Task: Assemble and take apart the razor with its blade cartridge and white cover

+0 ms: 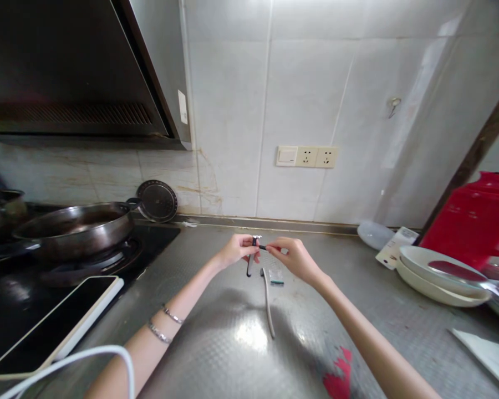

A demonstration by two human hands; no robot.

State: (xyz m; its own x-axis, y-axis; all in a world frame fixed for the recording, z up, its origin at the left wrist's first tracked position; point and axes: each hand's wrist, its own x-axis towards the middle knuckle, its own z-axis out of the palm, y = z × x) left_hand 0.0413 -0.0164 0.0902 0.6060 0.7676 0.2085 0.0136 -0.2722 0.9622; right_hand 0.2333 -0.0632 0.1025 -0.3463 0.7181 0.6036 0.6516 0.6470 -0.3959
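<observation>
Both hands meet above the metal counter, in the middle of the head view. My left hand (pixel 242 247) is closed around a slim black-and-silver piece (pixel 250 265), whose lower end hangs below the fingers; its kind is too small to make out. Between thumb and fingertips, my right hand (pixel 293 256) pinches a short black rod (pixel 262 247) that reaches toward the left fingers. Whether the rod and the slim piece are joined cannot be seen. Just below the hands lie a pale, thin stick (pixel 268 305) with a dark end and a small clear packet (pixel 275 276) with a green edge.
On the left are a stove with a steel pan (pixel 79 230), a phone (pixel 54 327) and a white cable (pixel 127 360). Stacked bowls (pixel 436 285), a white-and-beige card (pixel 397 247) and a red container (pixel 474 219) stand right. A red scrap (pixel 340 377) lies near the front.
</observation>
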